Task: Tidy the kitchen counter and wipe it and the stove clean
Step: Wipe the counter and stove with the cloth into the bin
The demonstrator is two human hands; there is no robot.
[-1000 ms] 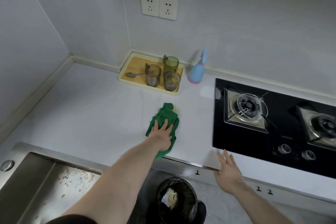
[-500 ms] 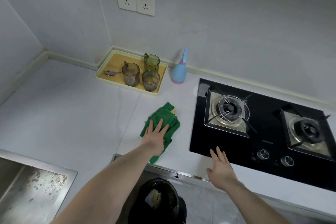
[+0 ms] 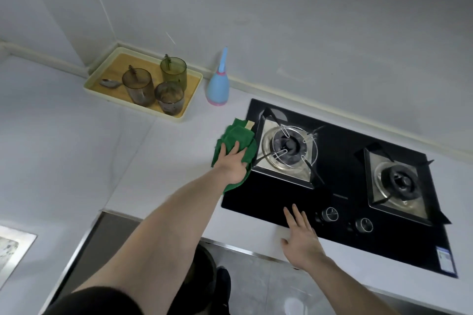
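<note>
1. Black glass two-burner gas stove: set into the right part of the white stone counter, control knobs along its front edge.
2. Green folded cloth: straddles the stove's left edge, just left of the left burner, under the left hand.
3. Right hand: flat at the counter's front edge, fingers on the stove's front edge.
4. Cream rectangular tray: back of the counter, against the wall; three tumblers and a spoon on it.
5. Blue plastic spray bottle: between the tray and the stove's back-left corner.
</note>
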